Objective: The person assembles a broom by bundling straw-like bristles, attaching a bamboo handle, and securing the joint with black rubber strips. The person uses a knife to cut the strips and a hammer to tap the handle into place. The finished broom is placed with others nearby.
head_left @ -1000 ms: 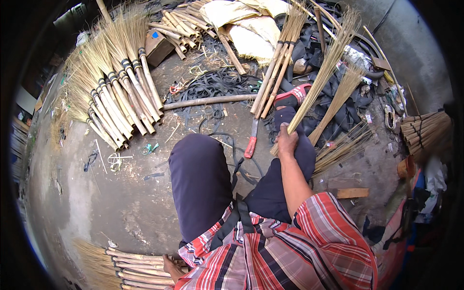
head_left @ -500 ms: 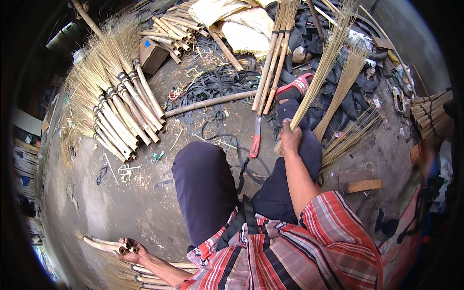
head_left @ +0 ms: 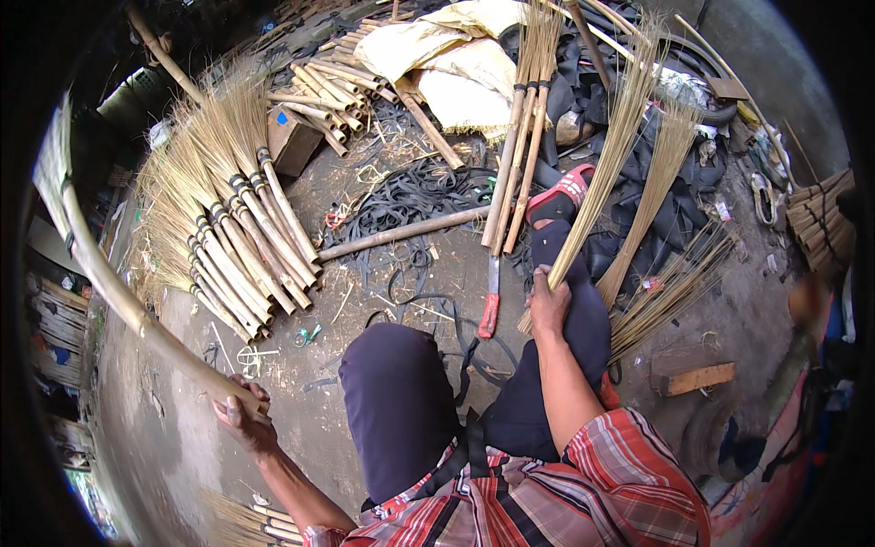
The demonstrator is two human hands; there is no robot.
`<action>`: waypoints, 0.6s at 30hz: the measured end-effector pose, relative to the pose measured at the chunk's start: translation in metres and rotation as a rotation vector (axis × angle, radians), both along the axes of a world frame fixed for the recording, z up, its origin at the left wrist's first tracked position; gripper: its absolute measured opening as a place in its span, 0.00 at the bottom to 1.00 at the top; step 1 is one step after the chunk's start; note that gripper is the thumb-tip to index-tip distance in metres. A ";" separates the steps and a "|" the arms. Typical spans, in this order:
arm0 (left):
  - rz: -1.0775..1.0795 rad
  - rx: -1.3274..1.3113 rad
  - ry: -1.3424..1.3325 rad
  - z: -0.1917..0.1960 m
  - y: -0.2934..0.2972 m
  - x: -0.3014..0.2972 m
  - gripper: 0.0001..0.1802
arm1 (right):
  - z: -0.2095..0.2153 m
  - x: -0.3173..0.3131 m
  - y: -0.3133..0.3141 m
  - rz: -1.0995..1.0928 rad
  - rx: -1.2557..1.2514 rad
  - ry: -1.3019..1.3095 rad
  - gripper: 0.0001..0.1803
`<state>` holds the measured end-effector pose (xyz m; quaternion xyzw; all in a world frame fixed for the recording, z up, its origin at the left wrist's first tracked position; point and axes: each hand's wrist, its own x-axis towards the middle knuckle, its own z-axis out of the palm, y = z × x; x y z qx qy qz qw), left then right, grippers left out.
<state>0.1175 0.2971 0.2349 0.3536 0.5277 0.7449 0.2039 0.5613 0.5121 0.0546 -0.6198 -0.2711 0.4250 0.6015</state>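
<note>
My left hand (head_left: 242, 415) is closed round the lower end of a bamboo-handled broom (head_left: 164, 342). The broom slants up to the far left, its pale bristles raised; whether another handle lies behind it is hidden. Over my right leg, my right hand (head_left: 549, 305) grips a long bundle of straw-coloured bristles (head_left: 602, 173) near its lower end. The bundle's loose tips fan upward. Just right of it lie a second bristle bundle (head_left: 645, 196) and some looser bristles (head_left: 674, 290). A knife (head_left: 490, 305) with a red handle rests on the floor between my legs.
Several finished brooms (head_left: 246, 242) lie in a row at left. Behind them are bamboo handles (head_left: 337, 91), a wooden block (head_left: 292, 139) and a pale sack (head_left: 447, 68). Black rubber strips (head_left: 410, 191) lie tangled ahead. More brooms (head_left: 264, 524) lie at lower left, a wood piece (head_left: 693, 374) at right.
My left hand has risen from the lower left, swinging the held broom up into a steep slant. My right hand keeps its grip on the bristle bundle.
</note>
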 end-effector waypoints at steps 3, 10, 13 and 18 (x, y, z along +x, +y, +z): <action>-0.191 -0.075 0.013 0.006 0.082 0.020 0.43 | -0.003 0.000 0.001 -0.018 0.003 0.040 0.14; -0.624 -0.202 0.011 -0.024 0.286 0.119 0.38 | 0.005 0.004 0.003 -0.029 -0.014 0.151 0.15; -0.807 -0.266 0.097 -0.054 0.361 0.167 0.32 | 0.010 0.005 0.007 -0.042 -0.040 0.176 0.15; -0.926 -0.487 0.247 -0.142 0.443 0.229 0.33 | 0.016 0.003 0.017 -0.022 -0.066 0.236 0.15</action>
